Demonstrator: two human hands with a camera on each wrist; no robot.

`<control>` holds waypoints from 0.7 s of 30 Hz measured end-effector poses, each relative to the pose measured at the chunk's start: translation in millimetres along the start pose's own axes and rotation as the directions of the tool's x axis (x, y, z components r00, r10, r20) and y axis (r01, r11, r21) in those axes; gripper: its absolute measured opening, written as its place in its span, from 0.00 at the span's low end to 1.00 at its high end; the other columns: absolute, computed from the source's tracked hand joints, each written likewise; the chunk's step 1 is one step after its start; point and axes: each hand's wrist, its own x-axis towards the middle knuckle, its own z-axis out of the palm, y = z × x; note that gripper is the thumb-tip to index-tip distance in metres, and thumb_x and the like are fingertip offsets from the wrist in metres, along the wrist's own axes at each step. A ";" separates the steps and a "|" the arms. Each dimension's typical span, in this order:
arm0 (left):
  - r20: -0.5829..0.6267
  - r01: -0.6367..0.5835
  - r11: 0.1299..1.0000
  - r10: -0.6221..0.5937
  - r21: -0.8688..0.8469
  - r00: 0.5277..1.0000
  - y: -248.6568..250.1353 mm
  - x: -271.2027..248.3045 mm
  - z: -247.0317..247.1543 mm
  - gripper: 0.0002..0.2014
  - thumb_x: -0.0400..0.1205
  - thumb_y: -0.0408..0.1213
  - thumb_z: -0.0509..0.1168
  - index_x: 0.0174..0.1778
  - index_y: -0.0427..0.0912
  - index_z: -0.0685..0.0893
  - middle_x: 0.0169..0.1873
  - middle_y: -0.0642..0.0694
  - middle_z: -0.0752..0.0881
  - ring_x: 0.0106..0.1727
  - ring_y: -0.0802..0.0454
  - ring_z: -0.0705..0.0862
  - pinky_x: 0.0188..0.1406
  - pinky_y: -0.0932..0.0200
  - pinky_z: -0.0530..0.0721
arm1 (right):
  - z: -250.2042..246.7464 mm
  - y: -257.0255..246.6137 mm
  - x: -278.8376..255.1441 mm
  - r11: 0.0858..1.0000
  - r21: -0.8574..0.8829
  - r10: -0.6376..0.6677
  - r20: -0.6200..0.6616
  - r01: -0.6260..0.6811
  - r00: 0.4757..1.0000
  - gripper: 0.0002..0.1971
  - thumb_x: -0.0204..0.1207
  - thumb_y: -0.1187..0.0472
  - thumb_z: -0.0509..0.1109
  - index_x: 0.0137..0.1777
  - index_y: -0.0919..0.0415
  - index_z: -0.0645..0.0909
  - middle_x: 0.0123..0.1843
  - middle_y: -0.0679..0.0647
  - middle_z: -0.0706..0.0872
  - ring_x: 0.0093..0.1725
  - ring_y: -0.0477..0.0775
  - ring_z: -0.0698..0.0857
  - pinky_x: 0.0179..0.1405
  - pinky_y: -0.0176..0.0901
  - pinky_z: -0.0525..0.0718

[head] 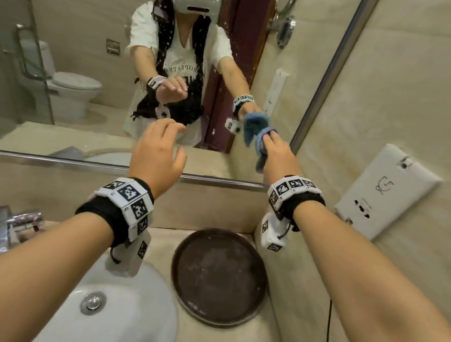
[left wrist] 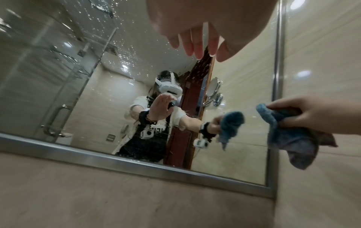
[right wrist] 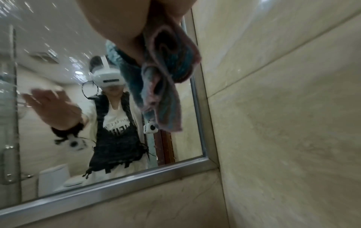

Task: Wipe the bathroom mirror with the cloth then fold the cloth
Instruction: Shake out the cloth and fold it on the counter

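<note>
Now, at your left the tap [head: 7,225] and basin [head: 127,315] sit below the mirror [head: 80,25], whose glass carries water spots. Your left hand [head: 158,154] hovers before it, fingers loose, holding nothing. Right of the basin lies a dark round tray [head: 219,278]. Further right, your right hand [head: 276,153] pinches the blue cloth [head: 261,144] bunched near the mirror's right edge, its tail hanging. It looks soft, light and floppy; I'd judge you should spread it flat under your palm to wipe, then take two corners to fold.
</note>
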 end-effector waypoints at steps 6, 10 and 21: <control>0.134 0.060 0.983 -0.036 -0.174 0.990 27.5 -2.0 -28.5 0.18 0.78 0.32 0.64 0.64 0.35 0.76 0.60 0.38 0.79 0.62 0.43 0.77 0.63 0.52 0.73 | -48.9 -51.3 -37.0 0.993 0.071 -0.087 -0.060 0.091 0.994 0.26 0.75 0.72 0.66 0.73 0.62 0.71 0.76 0.58 0.71 0.73 0.62 0.71 0.71 0.51 0.71; 0.301 0.209 0.908 -0.098 -0.364 0.949 47.0 6.6 -46.6 0.21 0.79 0.37 0.66 0.67 0.39 0.72 0.62 0.40 0.78 0.62 0.47 0.77 0.63 0.54 0.74 | -79.1 -85.8 -58.9 0.984 0.140 -0.091 -0.130 0.110 0.987 0.26 0.75 0.68 0.67 0.74 0.63 0.71 0.74 0.59 0.74 0.72 0.62 0.72 0.72 0.49 0.69; 0.375 0.398 0.654 -0.185 -0.643 0.908 66.8 8.9 -81.2 0.15 0.74 0.20 0.60 0.54 0.36 0.84 0.48 0.36 0.87 0.47 0.49 0.82 0.56 0.49 0.81 | -148.9 -110.2 -104.2 0.731 0.682 0.206 -0.223 0.002 0.953 0.15 0.76 0.71 0.64 0.62 0.65 0.82 0.54 0.60 0.88 0.58 0.55 0.86 0.67 0.46 0.80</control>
